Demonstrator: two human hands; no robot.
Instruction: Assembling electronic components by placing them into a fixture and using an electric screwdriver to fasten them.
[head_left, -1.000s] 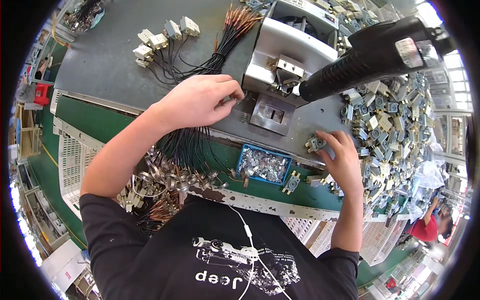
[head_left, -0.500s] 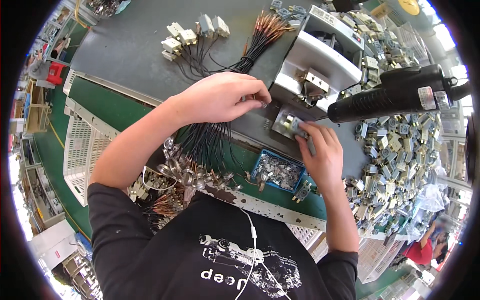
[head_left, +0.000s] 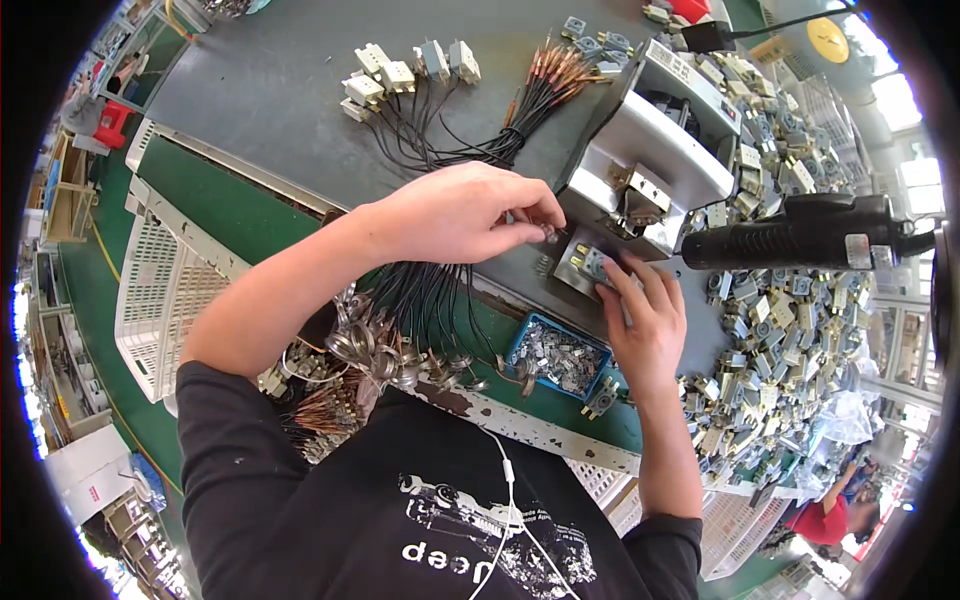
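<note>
Metal bits (head_left: 549,234) are pinched in your left hand (head_left: 470,215) near frame centre; your right hand (head_left: 648,312) grips a grey plug body (head_left: 596,264) on the steel block (head_left: 571,280), right of centre. A slack pinch could spill bits; uneven pressure could tilt the plug body.

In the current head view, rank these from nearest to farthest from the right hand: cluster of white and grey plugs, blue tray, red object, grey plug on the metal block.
1. Grey plug, at the fingertips of the right hand.
2. Blue tray, just left of that hand.
3. Plug cluster, across the table, upper left.
4. Red object, far left, beyond the table.
</note>
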